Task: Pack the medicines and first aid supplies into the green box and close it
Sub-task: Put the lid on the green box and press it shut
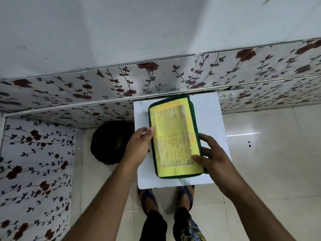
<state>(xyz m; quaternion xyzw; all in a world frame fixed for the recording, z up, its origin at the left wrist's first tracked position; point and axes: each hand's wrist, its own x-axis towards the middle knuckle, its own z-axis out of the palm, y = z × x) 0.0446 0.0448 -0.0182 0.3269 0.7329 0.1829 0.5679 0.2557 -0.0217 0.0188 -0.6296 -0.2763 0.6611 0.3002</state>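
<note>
From my feed, a black round object (109, 142) sits on the floor at left. My left hand (139, 146) rests straight fingers against the green box (173, 136), which lies closed on the white table (213, 112). My right hand (212, 157) grips its near right corner, thumb pressed on the yellow label (175, 134).

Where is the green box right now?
In the head view, the green box lies lid-up on the small white table by the floral wall, between the left hand and right hand.
</note>
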